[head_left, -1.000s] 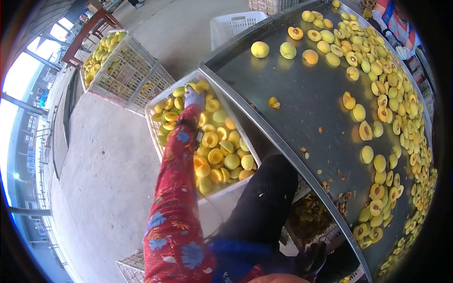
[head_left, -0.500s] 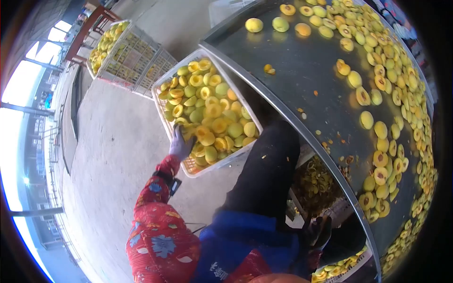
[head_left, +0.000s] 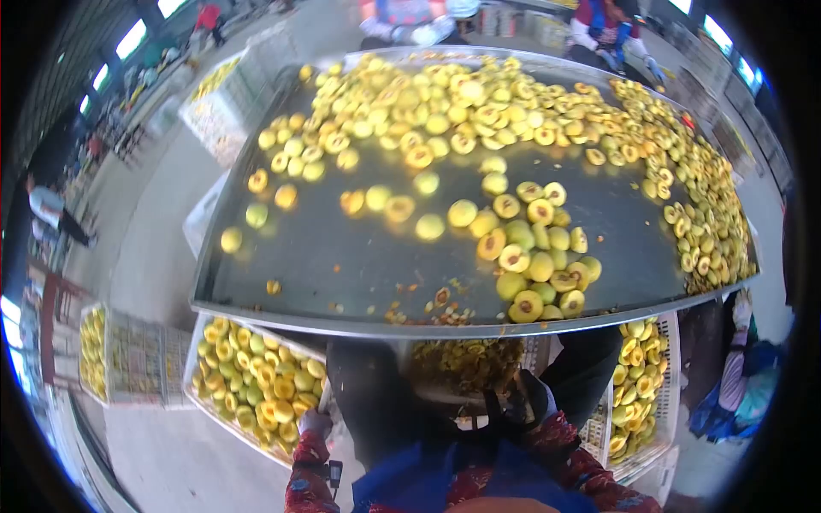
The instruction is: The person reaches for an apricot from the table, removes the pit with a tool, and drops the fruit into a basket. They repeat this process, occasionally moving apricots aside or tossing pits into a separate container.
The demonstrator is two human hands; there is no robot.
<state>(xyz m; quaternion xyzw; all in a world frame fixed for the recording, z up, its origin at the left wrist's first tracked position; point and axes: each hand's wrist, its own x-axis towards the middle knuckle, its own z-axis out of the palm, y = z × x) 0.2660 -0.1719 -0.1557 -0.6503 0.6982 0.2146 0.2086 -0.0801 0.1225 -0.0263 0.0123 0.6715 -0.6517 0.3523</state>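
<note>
My left hand (head_left: 315,422), in a pale glove, is at the near right corner of a crate (head_left: 195,389) full of halved yellow-green stone fruit (head_left: 256,376). Its fingers are small and blurred here. Low in front of my body, my right hand (head_left: 535,398) wears a dark glove and looks closed around something dark that I cannot make out. Between my knees, a container of brown and yellow scraps (head_left: 466,363) sits below the table edge. More halved fruit (head_left: 543,265) is heaped on the metal table (head_left: 342,248), many pieces showing a red-brown centre.
A second fruit crate (head_left: 669,385) stands to my right, and stacked crates (head_left: 141,355) stand at far left. The table's raised rim (head_left: 368,327) crosses above my legs. Co-workers sit across the table, and a person's sleeve (head_left: 734,380) shows at right.
My view has swung from the left crate up to the whole table. My left hand has moved from on top of the fruit to the crate's near corner.
</note>
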